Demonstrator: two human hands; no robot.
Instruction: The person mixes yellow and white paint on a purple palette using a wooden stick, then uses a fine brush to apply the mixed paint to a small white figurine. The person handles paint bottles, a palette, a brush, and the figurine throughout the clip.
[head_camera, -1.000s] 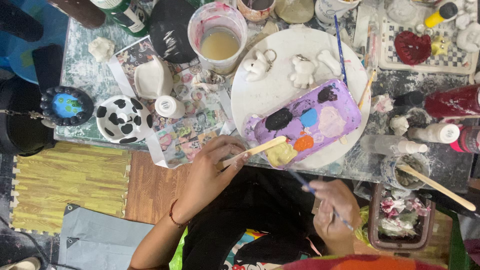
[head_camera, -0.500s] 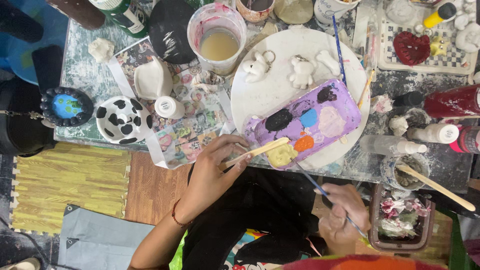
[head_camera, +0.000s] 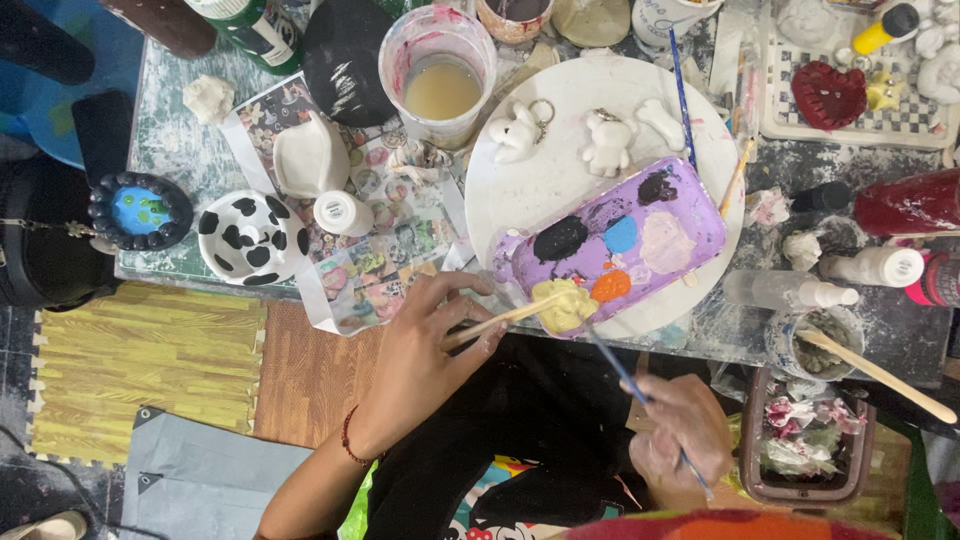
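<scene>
the round white plate (head_camera: 560, 180) carries the purple palette (head_camera: 620, 240) on its near side. at the palette's near edge, the left hand (head_camera: 425, 350) has its fingers closed on a wooden stick (head_camera: 500, 322) bearing a pale yellow piece (head_camera: 565, 305). below the palette, the right hand (head_camera: 685, 440) grips a thin brush (head_camera: 625, 375), tip touching that piece.

The purple palette tray (head_camera: 625, 235) looked like glossy plastic, smeared with wet paint. The stirring stick (head_camera: 500, 322) was pale bare wood. The round white plate (head_camera: 560, 185) appeared matt. The tabletop (head_camera: 180, 150) was rough and paint-flecked.
</scene>
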